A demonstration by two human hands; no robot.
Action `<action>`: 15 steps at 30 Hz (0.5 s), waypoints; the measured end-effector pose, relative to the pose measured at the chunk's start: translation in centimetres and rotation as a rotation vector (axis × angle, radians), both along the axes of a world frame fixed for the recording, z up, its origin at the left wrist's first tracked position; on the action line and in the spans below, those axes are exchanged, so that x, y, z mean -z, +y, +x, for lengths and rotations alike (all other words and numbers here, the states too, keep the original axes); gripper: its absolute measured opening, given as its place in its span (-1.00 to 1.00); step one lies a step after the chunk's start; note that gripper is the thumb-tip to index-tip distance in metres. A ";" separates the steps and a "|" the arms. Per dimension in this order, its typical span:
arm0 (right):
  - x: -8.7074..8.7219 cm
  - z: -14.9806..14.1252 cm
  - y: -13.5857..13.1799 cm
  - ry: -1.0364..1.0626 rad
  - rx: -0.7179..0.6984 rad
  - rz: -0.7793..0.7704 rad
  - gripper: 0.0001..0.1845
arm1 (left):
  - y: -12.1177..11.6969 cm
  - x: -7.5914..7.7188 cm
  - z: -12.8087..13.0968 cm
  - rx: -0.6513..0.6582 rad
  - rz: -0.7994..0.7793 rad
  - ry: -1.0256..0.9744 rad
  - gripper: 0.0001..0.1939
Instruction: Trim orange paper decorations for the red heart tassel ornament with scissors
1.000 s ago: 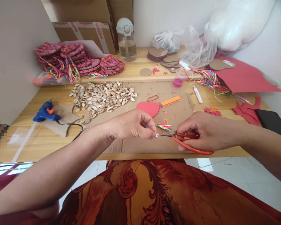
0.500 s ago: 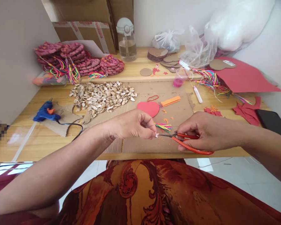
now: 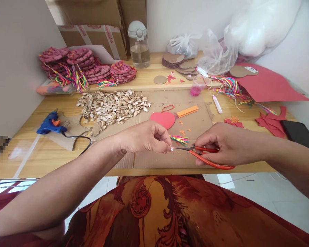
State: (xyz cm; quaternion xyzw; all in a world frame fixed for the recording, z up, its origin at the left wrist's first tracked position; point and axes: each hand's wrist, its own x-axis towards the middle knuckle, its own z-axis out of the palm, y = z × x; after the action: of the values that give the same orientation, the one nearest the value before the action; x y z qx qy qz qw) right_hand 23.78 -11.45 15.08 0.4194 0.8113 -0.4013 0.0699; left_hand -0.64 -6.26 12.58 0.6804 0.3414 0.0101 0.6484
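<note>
Between its thumb and fingertips, my left hand (image 3: 151, 138) pinches a tiny whitish piece (image 3: 171, 149), too small to make out fully. My right hand (image 3: 226, 144) grips red-handled scissors (image 3: 213, 162), whose dark blades point left and meet that piece. Just beyond my fingers lies a tassel of coloured strings (image 3: 179, 140). A red heart-like cutout (image 3: 162, 119), partly hidden behind my left hand, has a red loop (image 3: 168, 108) at its top. To its right lies a folded orange strip (image 3: 187, 111), with small orange scraps below it on the cardboard sheet (image 3: 154, 161).
Peanut shells (image 3: 115, 107) are heaped at left, near a blue glue gun (image 3: 50, 123) with a black cord. Behind stand pink shell-covered stacks (image 3: 77, 65) and a water bottle (image 3: 139, 48). A pink-liquid cup (image 3: 196, 87), red sheet (image 3: 270, 84) and phone (image 3: 300, 135) are at right.
Almost nothing differs. The tiny piece in my left fingertips has shifted or turned very slightly at the scissor tips; both hands keep their places.
</note>
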 end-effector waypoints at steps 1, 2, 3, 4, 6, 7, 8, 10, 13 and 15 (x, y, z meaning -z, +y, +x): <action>-0.1 -0.1 0.0 -0.002 0.003 0.000 -0.67 | 0.0 0.0 0.0 0.002 0.002 0.001 -0.91; -0.1 -0.1 0.0 -0.002 0.006 0.000 -0.67 | 0.0 0.0 0.0 0.002 0.005 0.003 -0.91; -0.1 -0.1 0.0 0.000 0.006 0.000 -0.67 | 0.0 -0.1 0.0 0.002 0.008 0.008 -0.91; -0.2 -0.1 0.0 0.004 0.007 0.000 -0.67 | -0.1 -0.1 0.1 0.002 0.010 0.012 -0.91; -0.2 -0.2 0.0 0.017 0.006 -0.006 -0.68 | -0.1 -0.1 0.1 0.005 0.011 0.014 -0.90; -0.2 -0.2 0.0 0.018 0.005 -0.010 -0.67 | -0.1 -0.1 0.1 0.006 0.010 0.012 -0.90; -0.3 -0.2 0.0 0.018 0.004 -0.014 -0.66 | 0.0 -0.1 0.1 0.007 0.006 0.011 -0.90; -0.3 -0.3 0.0 0.019 0.008 -0.017 -0.64 | 0.0 0.0 0.1 0.006 -0.002 0.010 -0.90; -0.3 -0.3 0.0 0.025 0.025 -0.023 -0.59 | 0.1 0.1 0.1 0.012 0.000 0.008 -0.90; -0.3 -0.3 -0.1 0.022 0.032 -0.023 -0.56 | 0.1 0.2 0.1 0.019 0.005 0.007 -0.89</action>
State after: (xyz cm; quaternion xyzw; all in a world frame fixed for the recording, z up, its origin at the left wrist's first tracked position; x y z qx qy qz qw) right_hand 23.51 -11.52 15.36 0.4269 0.8006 -0.4163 0.0591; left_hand -0.52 -6.12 12.42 0.6853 0.3372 0.0024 0.6454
